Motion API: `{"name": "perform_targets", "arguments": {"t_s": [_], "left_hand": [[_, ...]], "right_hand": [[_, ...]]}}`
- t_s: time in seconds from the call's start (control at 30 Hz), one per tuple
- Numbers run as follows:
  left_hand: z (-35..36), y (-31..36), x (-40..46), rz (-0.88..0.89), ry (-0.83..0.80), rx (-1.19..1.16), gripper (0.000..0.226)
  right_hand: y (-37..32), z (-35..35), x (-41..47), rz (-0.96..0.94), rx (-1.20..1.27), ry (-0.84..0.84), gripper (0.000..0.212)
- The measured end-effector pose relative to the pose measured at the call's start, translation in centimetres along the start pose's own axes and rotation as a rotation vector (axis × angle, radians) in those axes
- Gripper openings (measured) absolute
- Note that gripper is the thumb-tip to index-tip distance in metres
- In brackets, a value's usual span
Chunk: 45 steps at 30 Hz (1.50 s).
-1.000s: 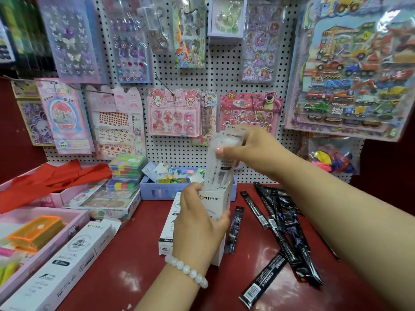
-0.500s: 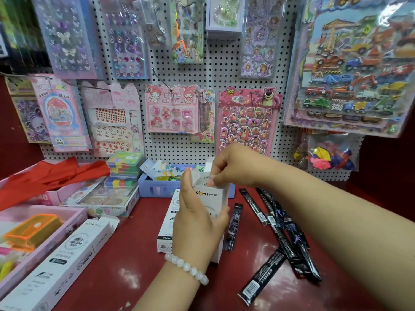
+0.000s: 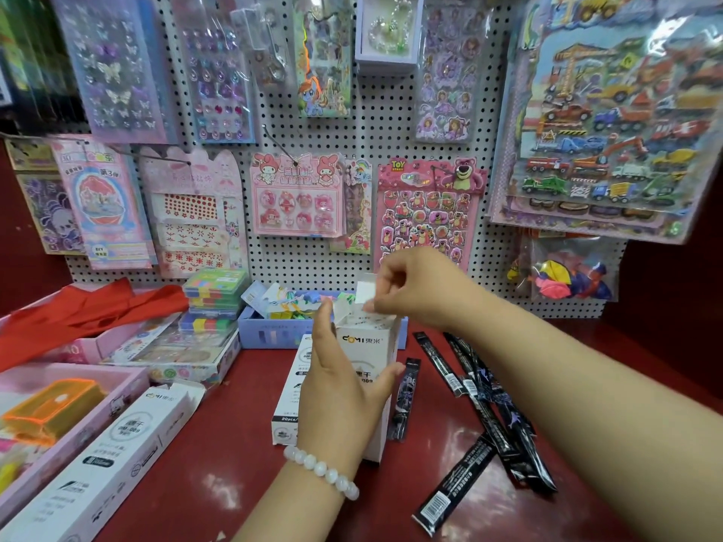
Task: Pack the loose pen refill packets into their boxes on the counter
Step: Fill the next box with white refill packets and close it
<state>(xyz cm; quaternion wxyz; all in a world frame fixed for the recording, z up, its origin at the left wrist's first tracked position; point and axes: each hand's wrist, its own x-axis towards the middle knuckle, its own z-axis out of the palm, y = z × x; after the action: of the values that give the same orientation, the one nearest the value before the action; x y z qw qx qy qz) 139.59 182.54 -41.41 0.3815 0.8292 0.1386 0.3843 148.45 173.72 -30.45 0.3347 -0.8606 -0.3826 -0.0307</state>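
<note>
Head view. I am holding the white refill box (image 3: 365, 369) upright near the middle of the red counter (image 3: 219, 444), its base resting on the counter top. My left hand (image 3: 344, 389) is wrapping around the box's lower front, thumb on the right side, fingers curled up the left face toward the open top. My right hand (image 3: 414, 285) is pinching the box's top flap (image 3: 365, 293) between thumb and fingertips, above the mouth.

Judgement: the box is thin card, light and easily crushed, so I am gripping the body only firmly enough to steady it and taking the flap by its edge. I cannot tell how full it is.

The loose black refill packets (image 3: 489, 404) are lying scattered toward the counter's right edge, one (image 3: 450, 490) nearer the front. Judgement: these are slim, light, glossy sleeves, likely slippery and bendable, best taken at mid-length.

A second box (image 3: 291, 385) is lying flat just behind the held one. A third (image 3: 105, 463), open-ended, is lying at the front-left corner.
</note>
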Motion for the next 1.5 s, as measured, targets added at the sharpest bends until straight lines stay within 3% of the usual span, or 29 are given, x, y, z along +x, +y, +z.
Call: {"name": "perform_targets", "arguments": {"t_s": [0.07, 0.13, 0.27, 0.43, 0.7, 1.0, 1.17, 1.33, 1.5], "left_hand": [[0.0, -0.4, 0.3, 0.018, 0.019, -0.032, 0.098], [-0.2, -0.8, 0.6, 0.03, 0.04, -0.061, 0.081], [-0.7, -1.5, 1.1, 0.088, -0.027, -0.082, 0.039], [-1.7, -2.0, 2.0, 0.097, -0.119, -0.144, 0.023], [-2.6, -2.0, 3.0, 0.059, -0.188, -0.309, 0.025], [-2.4, -2.4, 4.5, 0.011, -0.219, -0.351, 0.04], [-2.2, -2.1, 4.3, 0.018, -0.187, -0.317, 0.041], [-2.5, -1.8, 4.1, 0.09, -0.179, -0.33, 0.06], [-2.6, -1.7, 4.2, 0.155, -0.233, -0.29, 0.044]], "right_hand": [[1.5, 1.0, -1.2, 0.054, 0.158, 0.241, 0.021], [2.8, 2.5, -2.8, 0.073, 0.256, 0.326, 0.02], [4.3, 4.9, -3.8, 0.064, 0.329, 0.249, 0.026], [4.6, 5.4, -3.6, 0.02, 0.664, 0.154, 0.03], [5.0, 4.5, -2.5, -0.064, 0.663, 0.19, 0.011], [5.1, 4.5, -2.3, -0.136, 0.658, 0.274, 0.027], [5.0, 5.5, -1.9, -0.153, 0.722, 0.283, 0.018], [5.2, 5.2, -2.1, -0.154, 0.702, 0.23, 0.017], [5.4, 4.8, -2.2, -0.155, 0.664, 0.203, 0.018]]}}
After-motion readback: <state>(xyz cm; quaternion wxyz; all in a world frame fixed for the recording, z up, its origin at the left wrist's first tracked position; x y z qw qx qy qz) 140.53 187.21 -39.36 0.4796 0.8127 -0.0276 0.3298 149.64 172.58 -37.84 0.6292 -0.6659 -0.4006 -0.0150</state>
